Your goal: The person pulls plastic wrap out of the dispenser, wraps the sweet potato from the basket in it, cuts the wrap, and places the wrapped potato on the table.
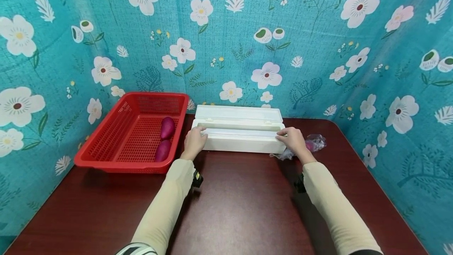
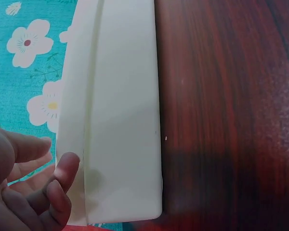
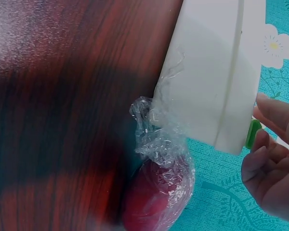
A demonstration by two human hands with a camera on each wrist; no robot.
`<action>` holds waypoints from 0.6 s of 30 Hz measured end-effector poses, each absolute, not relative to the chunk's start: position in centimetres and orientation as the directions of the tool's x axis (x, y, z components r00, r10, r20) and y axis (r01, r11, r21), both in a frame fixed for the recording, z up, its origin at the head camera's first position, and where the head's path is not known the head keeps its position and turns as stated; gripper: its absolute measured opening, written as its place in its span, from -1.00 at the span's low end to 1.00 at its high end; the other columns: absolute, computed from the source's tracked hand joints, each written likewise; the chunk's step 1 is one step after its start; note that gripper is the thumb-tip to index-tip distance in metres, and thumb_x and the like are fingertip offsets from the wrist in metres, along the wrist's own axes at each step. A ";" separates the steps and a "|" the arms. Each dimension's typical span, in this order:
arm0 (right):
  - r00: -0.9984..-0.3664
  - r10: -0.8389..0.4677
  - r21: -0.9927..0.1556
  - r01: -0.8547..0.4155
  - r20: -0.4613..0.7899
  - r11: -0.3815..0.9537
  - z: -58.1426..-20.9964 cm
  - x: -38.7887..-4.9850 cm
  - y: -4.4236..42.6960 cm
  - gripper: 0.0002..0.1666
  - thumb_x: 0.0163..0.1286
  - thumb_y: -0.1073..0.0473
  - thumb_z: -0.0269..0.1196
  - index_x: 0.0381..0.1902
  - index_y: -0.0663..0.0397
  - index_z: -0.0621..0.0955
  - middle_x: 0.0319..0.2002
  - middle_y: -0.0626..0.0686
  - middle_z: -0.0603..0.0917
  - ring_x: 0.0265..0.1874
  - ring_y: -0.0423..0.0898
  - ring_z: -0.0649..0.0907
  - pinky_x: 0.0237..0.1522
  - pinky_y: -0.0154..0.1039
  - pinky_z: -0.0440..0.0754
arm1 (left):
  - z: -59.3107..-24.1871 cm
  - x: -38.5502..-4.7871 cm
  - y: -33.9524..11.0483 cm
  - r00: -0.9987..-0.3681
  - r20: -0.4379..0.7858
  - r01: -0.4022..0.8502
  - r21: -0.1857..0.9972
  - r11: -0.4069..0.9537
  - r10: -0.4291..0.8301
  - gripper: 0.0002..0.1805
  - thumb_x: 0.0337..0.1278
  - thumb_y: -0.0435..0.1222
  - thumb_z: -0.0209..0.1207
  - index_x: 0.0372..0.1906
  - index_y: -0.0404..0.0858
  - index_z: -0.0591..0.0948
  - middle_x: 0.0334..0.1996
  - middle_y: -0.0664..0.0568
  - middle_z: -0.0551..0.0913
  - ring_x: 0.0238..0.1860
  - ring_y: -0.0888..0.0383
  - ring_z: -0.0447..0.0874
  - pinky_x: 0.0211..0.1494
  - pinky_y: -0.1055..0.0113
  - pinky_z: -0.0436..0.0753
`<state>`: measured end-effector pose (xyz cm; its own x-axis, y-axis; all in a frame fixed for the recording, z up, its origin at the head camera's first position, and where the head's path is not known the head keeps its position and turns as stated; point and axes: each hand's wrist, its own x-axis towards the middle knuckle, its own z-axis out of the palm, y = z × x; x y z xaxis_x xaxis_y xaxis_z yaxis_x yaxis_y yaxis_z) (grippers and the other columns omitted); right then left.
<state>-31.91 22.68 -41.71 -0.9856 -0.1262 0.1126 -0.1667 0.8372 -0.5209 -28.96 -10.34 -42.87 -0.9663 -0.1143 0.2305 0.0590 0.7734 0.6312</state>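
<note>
A long white box (image 1: 244, 145) stands at the back middle of the table, its lid (image 1: 238, 113) tilted back and a pale roll lying lengthwise inside. My left hand (image 1: 195, 141) is at the box's left end, with thumb and fingers apart; in the left wrist view the hand (image 2: 33, 178) has one fingertip against the box's edge strip (image 2: 74, 120). At the other end is my right hand (image 1: 293, 141), fingers bent over the corner. The right wrist view has that hand (image 3: 277, 159) beside a small green piece (image 3: 253, 134), a fingertip near or touching it.
A red basket (image 1: 124, 164) holding two purple oblong items (image 1: 167, 128) stands at the left. Beside the box's right end, partly behind my right forearm, lies a purple-red item (image 3: 149, 197) in clear crinkled film (image 3: 159, 144). A flowered teal cloth (image 1: 219, 62) hangs behind the table.
</note>
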 end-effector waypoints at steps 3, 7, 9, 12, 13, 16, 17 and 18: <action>-0.986 -0.138 -0.499 -0.165 0.091 0.851 -41.5 -32.0 22.6 -0.71 0.22 0.21 0.20 -0.16 0.31 0.62 -0.13 0.28 0.58 -0.14 0.13 0.52 -0.21 -0.01 0.50 | -42.8 -29.1 -10.4 -0.969 0.222 0.053 0.615 0.787 -0.108 -0.66 0.08 -0.36 0.09 0.01 -0.31 0.55 -0.05 -0.18 0.54 -0.11 -0.09 0.50 -0.19 0.08 0.52; -0.985 -0.163 -0.473 -0.172 0.061 0.864 -41.3 -32.1 22.6 -0.75 0.21 0.24 0.20 -0.19 0.29 0.64 -0.16 0.27 0.60 -0.20 0.10 0.54 -0.25 -0.04 0.51 | -42.6 -29.4 -10.4 -0.974 0.188 0.009 0.594 0.805 -0.128 -0.63 0.09 -0.37 0.04 0.05 -0.25 0.53 -0.06 -0.15 0.54 -0.17 -0.07 0.52 -0.28 0.10 0.53; -0.985 -0.169 -0.471 -0.170 0.045 0.865 -41.2 -32.2 22.6 -0.77 0.21 0.25 0.20 -0.21 0.29 0.65 -0.18 0.25 0.62 -0.24 0.08 0.54 -0.28 -0.07 0.51 | -42.5 -29.5 -10.5 -0.976 0.162 -0.023 0.587 0.809 -0.145 -0.63 0.10 -0.38 0.01 0.05 -0.21 0.54 -0.07 -0.11 0.56 -0.19 -0.05 0.53 -0.30 0.10 0.53; -0.987 -0.161 -0.482 -0.146 0.010 0.864 -41.2 -32.4 22.5 -0.78 0.22 0.26 0.19 -0.22 0.28 0.65 -0.20 0.24 0.62 -0.27 0.04 0.54 -0.30 -0.11 0.50 | -42.3 -29.6 -10.7 -0.977 0.143 -0.045 0.584 0.811 -0.157 -0.62 0.09 -0.38 -0.02 0.04 -0.18 0.55 -0.15 -0.07 0.60 -0.29 0.00 0.55 -0.41 0.16 0.51; -0.987 -0.159 -0.481 -0.141 0.003 0.865 -41.2 -32.5 22.5 -0.78 0.22 0.26 0.18 -0.22 0.28 0.65 -0.21 0.24 0.63 -0.28 0.03 0.54 -0.31 -0.12 0.50 | -42.3 -29.6 -10.7 -0.978 0.138 -0.047 0.586 0.809 -0.158 -0.62 0.09 -0.39 -0.03 0.03 -0.17 0.56 -0.17 -0.05 0.61 -0.32 0.01 0.55 -0.44 0.19 0.50; -0.988 -0.152 -0.476 -0.127 -0.016 0.870 -41.0 -32.7 22.3 -0.78 0.22 0.26 0.18 -0.25 0.30 0.66 -0.24 0.23 0.64 -0.31 0.02 0.54 -0.34 -0.13 0.50 | -42.3 -29.7 -10.9 -0.978 0.125 -0.057 0.604 0.795 -0.165 -0.69 0.10 -0.36 0.00 -0.08 -0.18 0.63 -0.28 -0.03 0.64 -0.41 0.05 0.54 -0.51 0.25 0.47; -0.987 -0.160 -0.468 -0.134 -0.016 0.874 -40.9 -32.8 22.3 -0.78 0.22 0.26 0.18 -0.27 0.31 0.66 -0.27 0.22 0.64 -0.33 0.02 0.55 -0.36 -0.14 0.50 | -42.3 -29.7 -11.0 -0.978 0.120 -0.063 0.612 0.788 -0.171 -0.72 0.10 -0.35 0.01 -0.11 -0.19 0.65 -0.29 -0.03 0.65 -0.40 0.05 0.56 -0.50 0.24 0.49; -0.987 -0.163 -0.458 -0.137 -0.016 0.878 -40.9 -32.9 22.2 -0.79 0.22 0.25 0.19 -0.29 0.31 0.66 -0.29 0.22 0.64 -0.35 0.02 0.55 -0.37 -0.14 0.50 | -42.3 -29.8 -11.0 -0.977 0.114 -0.072 0.621 0.781 -0.180 -0.75 0.10 -0.34 0.03 -0.17 -0.19 0.67 -0.31 -0.03 0.65 -0.39 0.05 0.56 -0.49 0.24 0.50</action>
